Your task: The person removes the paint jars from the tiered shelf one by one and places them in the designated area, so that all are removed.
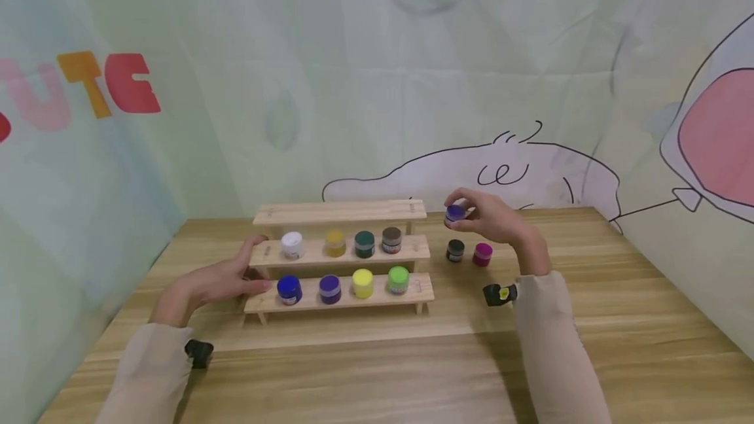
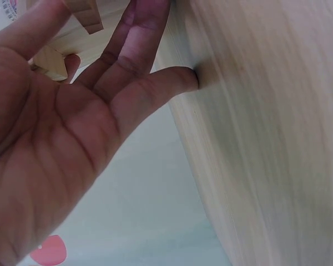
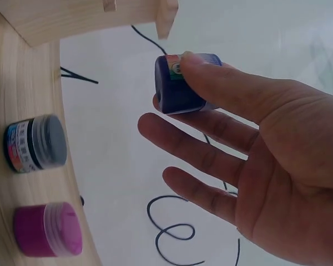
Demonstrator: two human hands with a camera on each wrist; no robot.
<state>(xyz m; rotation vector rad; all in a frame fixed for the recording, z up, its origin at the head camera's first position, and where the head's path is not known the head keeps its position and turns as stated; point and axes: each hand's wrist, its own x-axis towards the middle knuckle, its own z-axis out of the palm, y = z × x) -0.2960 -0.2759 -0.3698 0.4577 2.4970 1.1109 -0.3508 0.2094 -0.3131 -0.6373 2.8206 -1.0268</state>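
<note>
My right hand [image 1: 491, 214] pinches a dark blue-violet paint jar [image 1: 455, 214] between thumb and fingers, raised above the table to the right of the rack. In the right wrist view the jar [image 3: 180, 88] lies tilted on its side, a colored label showing. My left hand [image 1: 219, 280] holds the left end of the three-tier wooden rack [image 1: 338, 213], thumb at the bottom tier, fingers around the middle one. One finger of the left hand [image 2: 61, 127] touches the tabletop in the left wrist view.
The middle tier bears white [image 1: 292, 245], ochre [image 1: 335, 243], dark green [image 1: 364, 244] and brown [image 1: 391, 240] jars. Blue [image 1: 289, 289], purple [image 1: 330, 288], yellow [image 1: 362, 283] and green [image 1: 398, 279] jars stand on the bottom tier. Black [image 1: 455, 250] and magenta [image 1: 482, 254] jars stand on the table.
</note>
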